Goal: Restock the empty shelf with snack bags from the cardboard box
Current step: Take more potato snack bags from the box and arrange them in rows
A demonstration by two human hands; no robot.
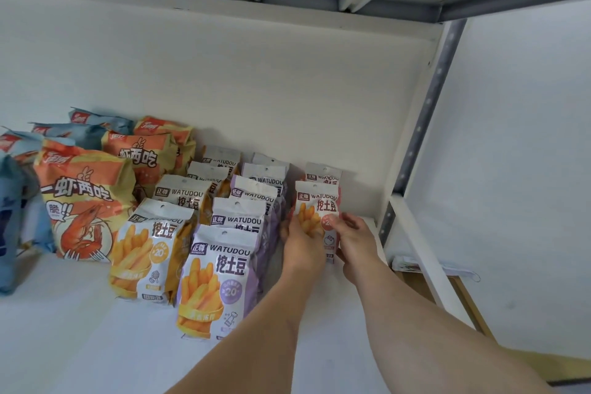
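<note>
"WATUDOU" and "20" stand on the purple snack bag (213,278); "一虾两吃" on the orange shrimp bag (81,201).

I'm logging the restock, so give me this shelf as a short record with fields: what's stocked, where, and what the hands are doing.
shelf: white shelf, partly stocked
far left: blue bags
left: orange shrimp bags
middle: yellow row and purple row of potato-stick bags, upright
right: pink bag with another pink bag behind
left hand: holds the front pink bag
right hand: holds the same bag
cardboard box: not in view

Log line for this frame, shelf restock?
step: placing | both hands: left hand, right hand hold pink snack bag | place: shelf, right row | upright
</note>
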